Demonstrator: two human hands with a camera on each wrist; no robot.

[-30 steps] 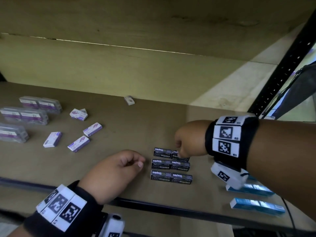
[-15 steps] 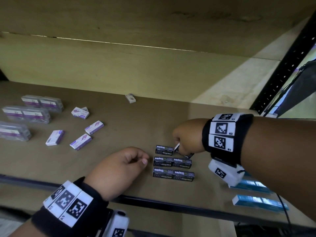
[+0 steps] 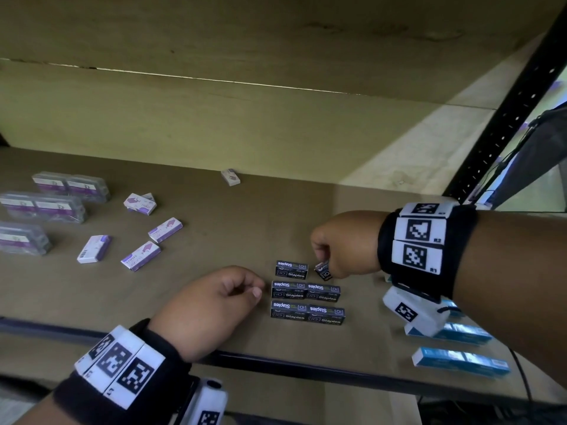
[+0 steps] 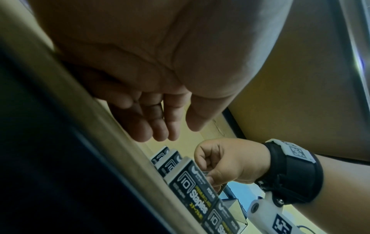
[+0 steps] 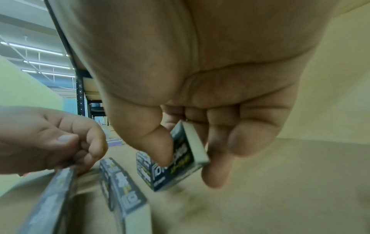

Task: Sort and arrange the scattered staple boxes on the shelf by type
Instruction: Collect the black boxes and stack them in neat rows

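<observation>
Black staple boxes (image 3: 307, 302) already sit in neat rows near the front of the shelf (image 3: 233, 228). The right hand (image 3: 343, 245) pinches one more black box (image 3: 322, 270), tilted, just beside the lone box that starts the back row. The left hand (image 3: 211, 305) rests loosely curled on the shelf beside the rows, holding nothing. Blue boxes (image 3: 460, 361) lie lined up at the right. The purple-and-white boxes (image 3: 141, 256) are still scattered at the left, one stray (image 3: 230, 177) near the back wall, so roughly half looks done.
</observation>
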